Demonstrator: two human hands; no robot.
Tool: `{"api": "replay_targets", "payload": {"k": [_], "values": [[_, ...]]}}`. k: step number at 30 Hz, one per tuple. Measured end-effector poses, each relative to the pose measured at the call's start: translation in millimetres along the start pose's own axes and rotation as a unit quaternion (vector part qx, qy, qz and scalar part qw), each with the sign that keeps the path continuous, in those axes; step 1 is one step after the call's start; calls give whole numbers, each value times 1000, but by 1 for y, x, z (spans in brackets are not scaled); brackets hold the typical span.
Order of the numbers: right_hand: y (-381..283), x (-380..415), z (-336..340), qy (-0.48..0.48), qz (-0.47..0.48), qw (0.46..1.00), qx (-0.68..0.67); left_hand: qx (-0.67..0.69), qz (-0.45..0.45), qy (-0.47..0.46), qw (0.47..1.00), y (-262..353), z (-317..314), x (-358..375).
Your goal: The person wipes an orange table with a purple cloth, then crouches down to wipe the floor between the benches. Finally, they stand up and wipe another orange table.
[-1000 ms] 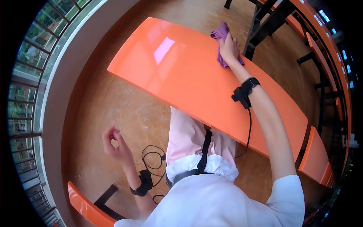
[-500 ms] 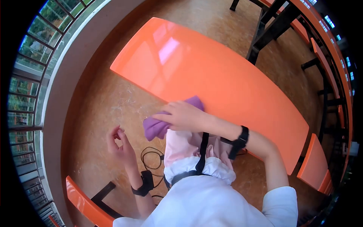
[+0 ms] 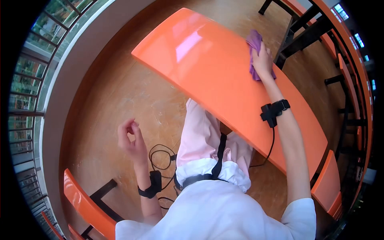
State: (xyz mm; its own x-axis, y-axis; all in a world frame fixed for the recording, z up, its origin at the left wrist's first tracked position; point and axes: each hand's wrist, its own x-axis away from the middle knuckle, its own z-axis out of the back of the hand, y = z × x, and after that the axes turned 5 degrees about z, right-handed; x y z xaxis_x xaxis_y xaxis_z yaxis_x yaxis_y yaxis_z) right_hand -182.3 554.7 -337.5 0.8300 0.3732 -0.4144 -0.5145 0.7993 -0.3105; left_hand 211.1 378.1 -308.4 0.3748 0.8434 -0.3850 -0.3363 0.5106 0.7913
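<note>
My right hand is closed on a purple cloth, its arm stretched out. The cloth lies bunched under the fingers at the far long edge of the orange tabletop, and part of it hangs past that edge. My left hand is raised over the floor, left of my legs and apart from the tabletop. Its fingers curl in toward the thumb, leaving a small loop with nothing visible inside.
Black devices are strapped to both wrists; a cable runs from the right one. More cable coils beside my left leg. An orange seat stands at lower left, another at lower right. Black metal frames stand beyond the table.
My right hand has carried the purple cloth from the near edge across the tabletop to the far edge, up and to the right. The left hand stays curled, nearly in place.
</note>
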Motion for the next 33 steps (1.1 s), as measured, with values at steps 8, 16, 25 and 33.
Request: {"api": "replay_targets", "payload": {"k": [8, 16, 25, 33], "values": [[-179, 129, 7, -146, 408, 881, -190, -9, 45, 9, 999, 1, 7, 17], [-177, 201, 9, -250, 338, 844, -334, -9, -34, 84, 996, 12, 11, -4], [-25, 269, 113, -333, 13, 864, -376, 7, 54, -25, 998, 1, -17, 19], [104, 500, 167, 50, -532, 616, -578, -99, -54, -181, 977, -1, -70, 6]]}}
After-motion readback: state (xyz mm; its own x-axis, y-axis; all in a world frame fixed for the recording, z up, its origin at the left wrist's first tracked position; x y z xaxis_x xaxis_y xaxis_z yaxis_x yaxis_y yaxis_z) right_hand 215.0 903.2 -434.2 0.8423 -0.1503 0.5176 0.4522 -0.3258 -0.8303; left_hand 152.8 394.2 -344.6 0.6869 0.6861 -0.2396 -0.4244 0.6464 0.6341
